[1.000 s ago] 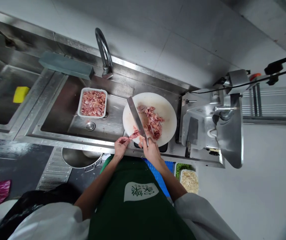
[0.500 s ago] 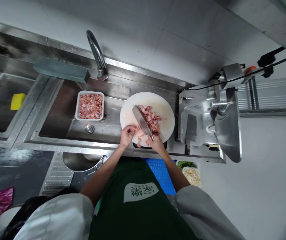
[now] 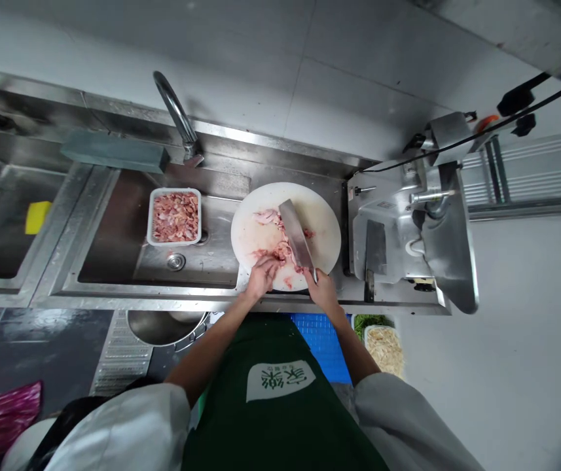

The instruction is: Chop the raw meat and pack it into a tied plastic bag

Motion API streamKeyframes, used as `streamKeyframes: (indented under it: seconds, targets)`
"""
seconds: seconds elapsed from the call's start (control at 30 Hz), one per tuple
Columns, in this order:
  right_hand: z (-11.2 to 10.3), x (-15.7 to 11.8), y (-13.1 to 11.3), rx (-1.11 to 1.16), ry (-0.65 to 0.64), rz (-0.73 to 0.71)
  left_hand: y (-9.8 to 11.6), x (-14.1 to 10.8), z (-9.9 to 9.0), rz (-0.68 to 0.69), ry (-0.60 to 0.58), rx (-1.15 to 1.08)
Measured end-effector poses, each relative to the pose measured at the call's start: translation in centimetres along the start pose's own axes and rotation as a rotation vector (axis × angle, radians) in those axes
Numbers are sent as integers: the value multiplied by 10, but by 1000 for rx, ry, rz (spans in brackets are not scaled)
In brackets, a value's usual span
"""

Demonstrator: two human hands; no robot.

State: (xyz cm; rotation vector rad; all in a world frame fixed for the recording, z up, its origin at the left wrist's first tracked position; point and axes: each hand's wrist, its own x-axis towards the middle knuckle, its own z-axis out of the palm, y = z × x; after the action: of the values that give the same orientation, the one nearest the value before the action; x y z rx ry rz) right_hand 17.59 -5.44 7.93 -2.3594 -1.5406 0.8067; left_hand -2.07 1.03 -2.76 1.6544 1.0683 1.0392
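My right hand (image 3: 323,292) is closed round the handle of a cleaver (image 3: 296,234), whose broad blade slants up and left across a round white cutting board (image 3: 320,204). Pieces of raw meat (image 3: 280,250) lie along the blade's left side, and a few bits show to its right. At the board's lower left, my left hand (image 3: 263,276) has its fingers curled against the meat. The fingertips are partly hidden, so whether they pinch a piece is unclear. Left of the board, a white basket (image 3: 149,219) full of cut meat stands in the sink.
A faucet (image 3: 177,114) rises behind the sink (image 3: 127,261). Right of the board stands a metal slicer (image 3: 437,229), with a second cleaver (image 3: 375,252) lying on its base. A yellow sponge (image 3: 37,217) lies in the far left basin. Below the counter are a metal pot (image 3: 162,327) and a blue crate (image 3: 320,340).
The cleaver has shifted right across the board, and the meat that lay to its right is now mostly on its left. My left hand has moved slightly right, onto the meat.
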Motion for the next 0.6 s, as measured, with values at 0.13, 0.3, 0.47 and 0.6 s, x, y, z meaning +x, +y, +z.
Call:
streamKeyframes:
  seconds: [0.13, 0.3, 0.47, 0.6]
  targets:
    - [-15, -15, 27, 67, 93, 94, -1, 4, -24, 158, -213, 250]
    - [-21, -44, 53, 198, 171, 166, -14, -27, -37, 240, -442, 97]
    - [-14, -65, 60, 268, 192, 268, -15, 4, -13, 174, -200, 99]
    - [-18, -77, 55, 270, 175, 272, -21, 92, -16, 92, 48, 316]
